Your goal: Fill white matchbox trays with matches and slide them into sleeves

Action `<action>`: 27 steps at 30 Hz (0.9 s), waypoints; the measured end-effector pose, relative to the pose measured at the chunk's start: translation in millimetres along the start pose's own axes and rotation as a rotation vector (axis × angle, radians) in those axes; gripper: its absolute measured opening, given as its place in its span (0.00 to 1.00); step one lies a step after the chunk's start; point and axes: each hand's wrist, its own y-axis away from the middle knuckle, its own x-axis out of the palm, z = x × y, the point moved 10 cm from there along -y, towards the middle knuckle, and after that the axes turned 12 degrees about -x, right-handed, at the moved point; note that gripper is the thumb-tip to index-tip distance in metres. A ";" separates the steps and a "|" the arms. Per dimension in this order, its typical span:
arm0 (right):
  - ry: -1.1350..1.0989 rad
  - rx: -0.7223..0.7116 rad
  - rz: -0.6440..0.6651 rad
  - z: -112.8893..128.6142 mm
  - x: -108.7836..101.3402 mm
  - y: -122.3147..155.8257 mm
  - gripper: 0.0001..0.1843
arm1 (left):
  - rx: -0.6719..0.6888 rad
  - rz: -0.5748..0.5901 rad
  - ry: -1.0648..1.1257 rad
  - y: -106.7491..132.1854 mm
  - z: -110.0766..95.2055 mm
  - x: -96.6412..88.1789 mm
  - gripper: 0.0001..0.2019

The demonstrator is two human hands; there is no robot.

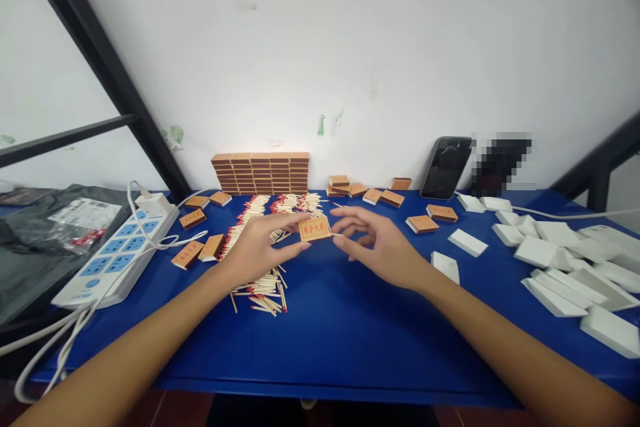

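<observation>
An orange matchbox (315, 229) with red lettering is held above the blue table, its printed face towards me. My left hand (260, 240) grips its left end between thumb and fingers. Close by its right end, my right hand (375, 240) has its fingers curved and apart, the tips at or just off the box's edge. Loose red-tipped matches (265, 290) lie in heaps under and behind my left hand, which hides part of them. At the wall, a stack of matchboxes (260, 173) stands in neat rows.
White inner trays (555, 250) are piled at the right. Single matchboxes (423, 223) lie scattered about the blue table (340, 347). A phone (446, 167) leans on the wall. On the left are a power strip (120, 253) with white cables and a dark plastic bag (35, 247).
</observation>
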 end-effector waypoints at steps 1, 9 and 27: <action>-0.051 0.050 0.016 -3.6 3.4 0.7 0.27 | 0.050 -0.011 -0.054 1.4 -3.6 0.0 0.23; 0.002 0.135 0.077 -19.4 17.3 8.9 0.17 | 0.258 0.005 -0.203 12.2 -22.3 12.5 0.20; 0.186 0.126 -0.017 -8.5 4.1 7.1 0.07 | 0.259 -0.027 -0.187 14.4 -31.2 5.0 0.20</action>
